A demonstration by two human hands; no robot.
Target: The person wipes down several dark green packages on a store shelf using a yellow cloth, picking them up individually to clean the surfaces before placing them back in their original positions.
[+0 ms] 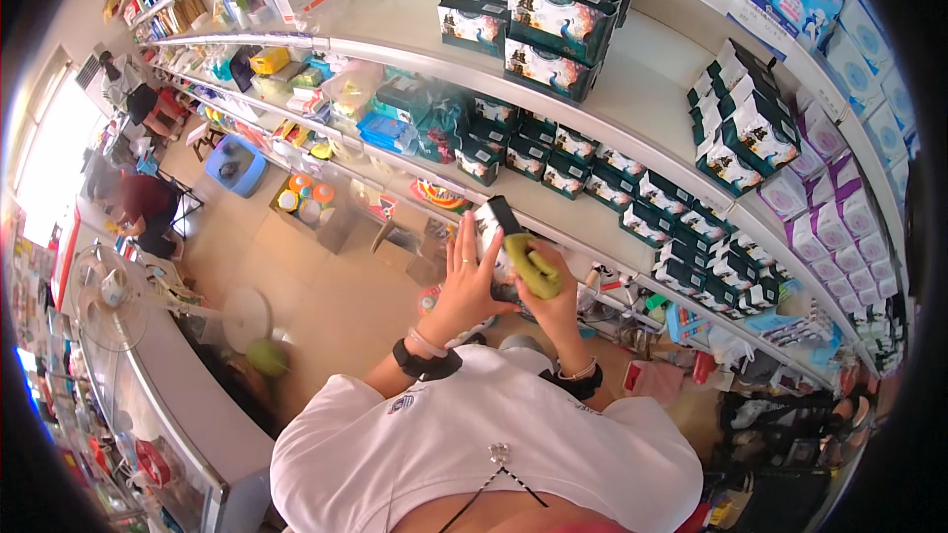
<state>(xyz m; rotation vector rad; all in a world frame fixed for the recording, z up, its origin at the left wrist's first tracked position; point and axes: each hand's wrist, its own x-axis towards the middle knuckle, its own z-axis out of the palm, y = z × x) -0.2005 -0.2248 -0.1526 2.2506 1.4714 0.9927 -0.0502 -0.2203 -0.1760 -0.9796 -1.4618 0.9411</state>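
In front of my chest, a small white and dark green box [491, 220] is up in the air, tilted. My left hand [464, 281] holds it from the left, with long fingers laid along its side and the thumb beneath. A folded yellow-green cloth [533, 266] is in my right hand [555, 308], pressed against the box's right side. Part of the box is hidden behind my hands and the cloth. Similar boxes [563, 15] stand stacked on the upper shelf, and more dark green boxes [566, 176] fill the shelf below.
Metal shelving [632, 109] curves across the front and right, with purple-white packages [829, 227] at right. Cartons [400, 242] and a blue tub [235, 166] stand on the floor. At left are a counter [197, 405], a fan [111, 288] and two other people [148, 202].
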